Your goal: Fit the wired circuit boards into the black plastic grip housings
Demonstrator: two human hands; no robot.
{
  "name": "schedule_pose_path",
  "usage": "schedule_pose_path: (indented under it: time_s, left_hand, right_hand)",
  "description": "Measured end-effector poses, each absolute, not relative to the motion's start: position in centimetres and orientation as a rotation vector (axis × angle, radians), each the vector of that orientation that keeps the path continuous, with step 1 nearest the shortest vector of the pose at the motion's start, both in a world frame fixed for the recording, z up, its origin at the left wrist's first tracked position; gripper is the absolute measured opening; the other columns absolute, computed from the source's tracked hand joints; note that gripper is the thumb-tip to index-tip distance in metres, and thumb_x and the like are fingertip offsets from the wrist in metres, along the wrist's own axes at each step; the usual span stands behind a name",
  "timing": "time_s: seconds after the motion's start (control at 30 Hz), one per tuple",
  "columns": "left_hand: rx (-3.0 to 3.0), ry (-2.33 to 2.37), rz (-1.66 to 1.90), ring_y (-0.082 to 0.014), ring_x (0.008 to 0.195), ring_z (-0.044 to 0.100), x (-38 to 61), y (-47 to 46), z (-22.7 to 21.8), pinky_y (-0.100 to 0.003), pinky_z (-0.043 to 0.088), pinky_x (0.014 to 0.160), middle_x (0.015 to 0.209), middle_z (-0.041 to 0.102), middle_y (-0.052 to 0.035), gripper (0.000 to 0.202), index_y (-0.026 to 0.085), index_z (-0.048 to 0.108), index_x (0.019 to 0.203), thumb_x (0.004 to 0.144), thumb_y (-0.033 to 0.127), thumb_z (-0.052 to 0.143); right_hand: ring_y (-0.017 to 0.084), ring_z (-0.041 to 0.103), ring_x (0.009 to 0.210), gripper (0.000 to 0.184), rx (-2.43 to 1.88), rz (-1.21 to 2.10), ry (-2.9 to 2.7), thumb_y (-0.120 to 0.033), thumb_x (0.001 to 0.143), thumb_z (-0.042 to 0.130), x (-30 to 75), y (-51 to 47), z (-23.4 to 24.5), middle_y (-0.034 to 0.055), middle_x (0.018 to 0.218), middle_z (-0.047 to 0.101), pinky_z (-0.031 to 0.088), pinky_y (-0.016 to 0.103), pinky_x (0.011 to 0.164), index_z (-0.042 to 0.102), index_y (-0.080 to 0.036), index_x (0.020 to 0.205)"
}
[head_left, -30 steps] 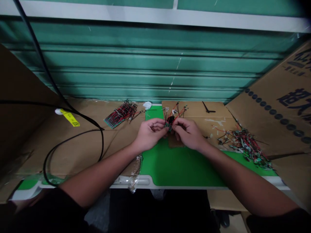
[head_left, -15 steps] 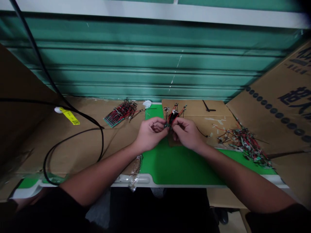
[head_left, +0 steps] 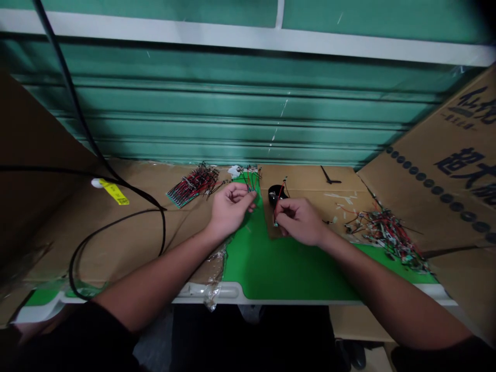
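Observation:
My left hand (head_left: 230,211) pinches thin red and black wires (head_left: 251,181), which rise from its fingertips toward the back of the green cutting mat (head_left: 287,271). My right hand (head_left: 299,221) grips a small wired circuit board (head_left: 276,218) between its fingertips. Just beyond that hand lies a round black part (head_left: 276,195) with red wires, and it seems joined to the board. The fingers hide most of the board.
A bundle of red-wired strips (head_left: 192,185) lies on cardboard to the left, and a tangled pile of wired boards (head_left: 387,233) lies to the right. A black cable (head_left: 134,190) loops over the cardboard. A green shutter (head_left: 232,103) stands behind.
My hands have moved apart, the left going left and back with the wires. The wire cluster between them has separated, and the round black part now shows beyond my right hand.

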State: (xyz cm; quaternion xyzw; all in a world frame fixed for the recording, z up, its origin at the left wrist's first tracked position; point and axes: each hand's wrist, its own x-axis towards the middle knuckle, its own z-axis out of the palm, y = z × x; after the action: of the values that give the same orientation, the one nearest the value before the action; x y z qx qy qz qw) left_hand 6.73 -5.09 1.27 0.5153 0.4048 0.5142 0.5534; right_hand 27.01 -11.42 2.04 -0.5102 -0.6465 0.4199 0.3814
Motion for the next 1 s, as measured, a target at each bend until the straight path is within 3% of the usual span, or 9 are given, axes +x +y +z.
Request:
schedule_pose_path:
  time_s: [0.13, 0.27, 0.33, 0.4, 0.5, 0.57, 0.67, 0.87, 1.0]
  left_hand:
    - [1.477, 1.187, 1.18, -0.015, 0.057, 0.06, 5.6, -3.6, 0.5, -0.028, 0.046, 0.058, 0.066, 0.067, 0.0005, 0.025, 0.019, 0.068, 0.084, 0.074, 0.037, 0.082]
    - [1.885, 1.484, 0.784, -0.0194, 0.06, 0.06, 4.4, -3.1, 0.3, -0.032, 0.041, 0.061, 0.066, 0.068, -0.0014, 0.013, 0.02, 0.076, 0.082, 0.077, 0.032, 0.077]
    - [2.025, 1.568, 0.686, -0.0223, 0.063, 0.062, 4.3, -3.4, 0.6, -0.034, 0.04, 0.062, 0.067, 0.068, -0.0026, 0.017, 0.021, 0.078, 0.089, 0.078, 0.033, 0.078]
    - [2.116, 1.584, 0.806, -0.0229, 0.068, 0.062, 4.4, -4.1, 1.0, -0.034, 0.042, 0.065, 0.073, 0.069, -0.0032, 0.028, 0.02, 0.077, 0.103, 0.079, 0.033, 0.079]
    - [2.065, 1.311, 1.028, -0.0185, 0.065, 0.057, 5.1, -5.3, 1.6, -0.03, 0.043, 0.064, 0.074, 0.064, -0.001, 0.023, 0.021, 0.074, 0.102, 0.085, 0.035, 0.076]
    - [1.887, 1.021, 1.002, -0.0159, 0.063, 0.054, 5.6, -6.2, 1.8, -0.028, 0.042, 0.06, 0.072, 0.063, -0.0005, 0.021, 0.02, 0.075, 0.092, 0.09, 0.041, 0.074]
    - [1.63, 0.772, 0.905, -0.0155, 0.067, 0.058, 6.3, -7.2, 2.0, -0.026, 0.043, 0.059, 0.077, 0.07, -0.0036, 0.028, 0.02, 0.079, 0.091, 0.087, 0.047, 0.082]
    - [1.476, 0.786, 1.017, -0.0133, 0.065, 0.059, 7.0, -7.5, 2.0, -0.025, 0.043, 0.059, 0.085, 0.077, -0.0056, 0.028, 0.021, 0.085, 0.099, 0.081, 0.041, 0.091]
    - [1.402, 0.813, 1.036, -0.0139, 0.063, 0.057, 7.3, -7.3, 1.9, -0.026, 0.042, 0.057, 0.078, 0.077, -0.0049, 0.025, 0.021, 0.086, 0.09, 0.079, 0.042, 0.092]
  right_hand:
    - [0.012, 0.054, 0.046, 0.014, -1.203, 1.185, -1.63, -0.026, 0.082, 0.061, 27.6, -11.6, 2.6, -0.005, 0.053, 0.057, 0.039, 0.023, 0.047, 0.058, -0.023, 0.069]
    - [0.012, 0.054, 0.047, 0.014, -1.23, 1.207, -1.543, -0.029, 0.082, 0.063, 27.7, -11.4, 2.9, -0.0043, 0.053, 0.058, 0.04, 0.023, 0.046, 0.059, -0.022, 0.071]
    - [0.012, 0.053, 0.048, 0.014, -1.239, 1.206, -1.523, -0.029, 0.083, 0.063, 27.7, -11.3, 2.7, -0.004, 0.054, 0.059, 0.039, 0.023, 0.046, 0.059, -0.022, 0.071]
    - [0.012, 0.054, 0.048, 0.014, -1.235, 1.206, -1.513, -0.029, 0.085, 0.064, 27.6, -11.2, 2.5, -0.004, 0.054, 0.059, 0.039, 0.023, 0.047, 0.06, -0.022, 0.073]
    - [0.012, 0.054, 0.048, 0.014, -1.219, 1.206, -1.501, -0.029, 0.089, 0.064, 27.4, -11.2, 2.1, -0.0045, 0.056, 0.06, 0.039, 0.024, 0.047, 0.061, -0.023, 0.076]
    - [0.012, 0.053, 0.048, 0.015, -1.215, 1.184, -1.495, -0.029, 0.092, 0.063, 27.4, -11.2, 2.0, -0.0047, 0.057, 0.061, 0.039, 0.024, 0.047, 0.061, -0.023, 0.079]
    - [0.012, 0.052, 0.048, 0.018, -1.221, 1.12, -1.478, -0.032, 0.095, 0.062, 27.2, -11.2, 2.0, -0.0049, 0.056, 0.06, 0.038, 0.024, 0.047, 0.062, -0.023, 0.079]
    - [0.012, 0.051, 0.049, 0.02, -1.27, 1.019, -1.537, -0.032, 0.094, 0.063, 26.7, -11.5, 2.2, -0.0043, 0.057, 0.059, 0.037, 0.025, 0.049, 0.061, -0.023, 0.076]
    - [0.012, 0.05, 0.051, 0.024, -1.264, 0.991, -1.64, -0.031, 0.092, 0.063, 26.3, -11.7, 2.3, -0.0035, 0.057, 0.059, 0.037, 0.026, 0.051, 0.058, -0.023, 0.07]
